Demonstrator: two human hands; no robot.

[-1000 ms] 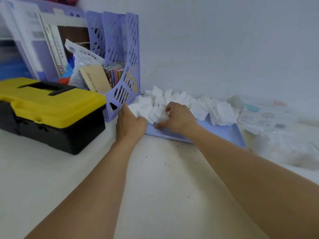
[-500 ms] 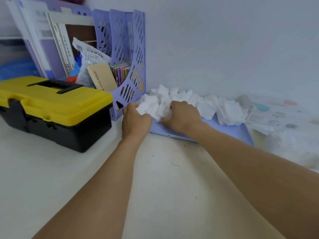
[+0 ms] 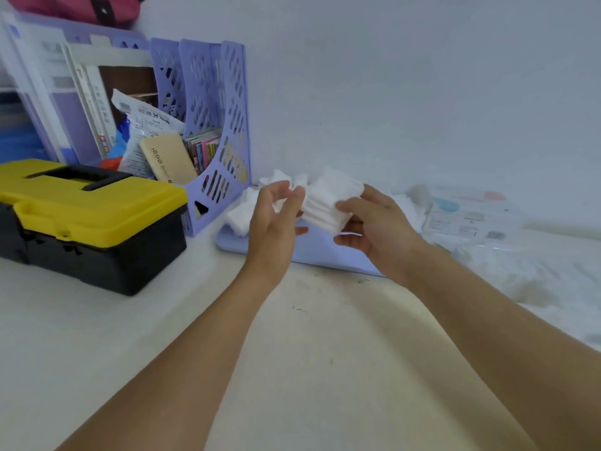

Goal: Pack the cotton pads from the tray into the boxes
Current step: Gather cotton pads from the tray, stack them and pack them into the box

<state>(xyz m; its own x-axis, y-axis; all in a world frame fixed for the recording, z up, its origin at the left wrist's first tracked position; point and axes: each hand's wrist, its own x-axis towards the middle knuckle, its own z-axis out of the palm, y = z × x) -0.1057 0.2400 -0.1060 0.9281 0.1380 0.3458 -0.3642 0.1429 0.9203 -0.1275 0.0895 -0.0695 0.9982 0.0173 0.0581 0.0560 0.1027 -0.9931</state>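
Toolbox (image 3: 87, 219), yellow-lidded, stands far left; lilac file rack (image 3: 224, 138) is beside it. Left hand (image 3: 276, 222) raised above the tray (image 3: 318, 249), fingers loosely spread, fingertips touching the cotton pad stack (image 3: 328, 206). Right hand (image 3: 377, 229) grasps that stack from the right. Loose pads (image 3: 240, 216) lie on the tray's left end. Clear boxes (image 3: 471, 216) sit far right.

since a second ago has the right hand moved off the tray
Yes. The right hand has lifted up and rightward off the lilac tray, gripping a stack of cotton pads.

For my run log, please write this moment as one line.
right hand: grips stack of white square cotton pads | left hand: open beside stack | above lilac plastic tray
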